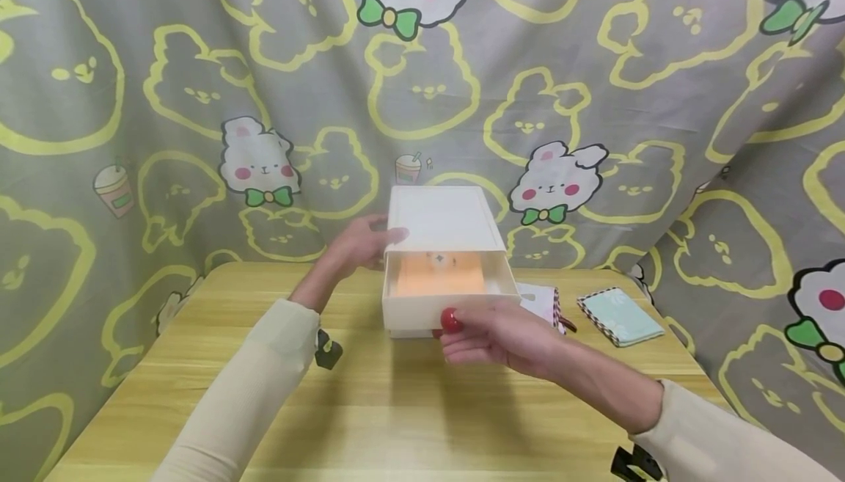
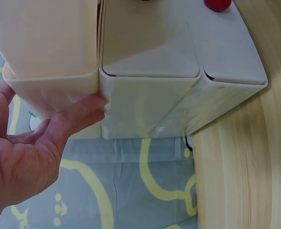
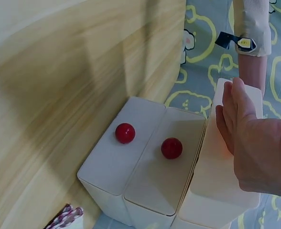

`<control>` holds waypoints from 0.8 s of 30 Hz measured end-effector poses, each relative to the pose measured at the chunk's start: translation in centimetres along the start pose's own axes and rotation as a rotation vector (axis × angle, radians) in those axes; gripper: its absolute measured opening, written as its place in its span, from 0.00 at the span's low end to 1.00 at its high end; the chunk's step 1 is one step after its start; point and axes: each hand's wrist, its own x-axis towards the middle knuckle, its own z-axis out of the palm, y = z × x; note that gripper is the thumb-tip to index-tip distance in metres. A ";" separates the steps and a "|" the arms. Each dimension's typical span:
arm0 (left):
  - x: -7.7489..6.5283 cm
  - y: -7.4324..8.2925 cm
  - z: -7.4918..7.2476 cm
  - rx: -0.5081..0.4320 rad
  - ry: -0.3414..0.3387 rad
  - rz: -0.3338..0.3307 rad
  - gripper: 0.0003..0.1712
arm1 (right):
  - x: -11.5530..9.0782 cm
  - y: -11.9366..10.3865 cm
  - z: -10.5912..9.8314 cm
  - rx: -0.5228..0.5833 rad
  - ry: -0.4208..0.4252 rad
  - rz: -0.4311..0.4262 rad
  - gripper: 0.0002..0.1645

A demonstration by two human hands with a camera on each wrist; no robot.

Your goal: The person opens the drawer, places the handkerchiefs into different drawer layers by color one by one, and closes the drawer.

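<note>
A white stacked drawer box (image 1: 442, 216) stands on the table, its top drawer (image 1: 414, 315) pulled out toward me. Inside that drawer lies something orange (image 1: 439, 275), its kind unclear. My right hand (image 1: 498, 335) pinches the red round knob (image 1: 452, 320) on the drawer front; in the right wrist view the hand hides this knob. At the box's upper left side, my left hand (image 1: 366, 241) steadies it, thumb over the top edge and fingers against the side wall. Two lower drawers (image 3: 119, 152) stay closed, each with a red knob (image 3: 171, 148).
A folded mint cloth (image 1: 622, 316) with a checkered edge lies on the wooden table (image 1: 343, 423) at the right. A whitish cloth item (image 1: 541, 302) is partly hidden behind the right hand. A patterned curtain (image 1: 317, 100) hangs close behind the table.
</note>
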 end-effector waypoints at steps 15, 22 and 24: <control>-0.1 -0.2 -0.1 0.028 0.004 0.012 0.51 | 3.6 -0.8 -1.8 -0.003 0.051 -0.029 0.25; -0.1 0.0 -0.1 -0.002 -0.006 0.000 0.50 | 5.4 -1.1 -2.5 0.007 0.108 -0.022 0.23; -0.2 0.0 0.0 -0.014 -0.008 -0.006 0.50 | 5.8 -1.2 -2.7 0.020 0.119 -0.018 0.23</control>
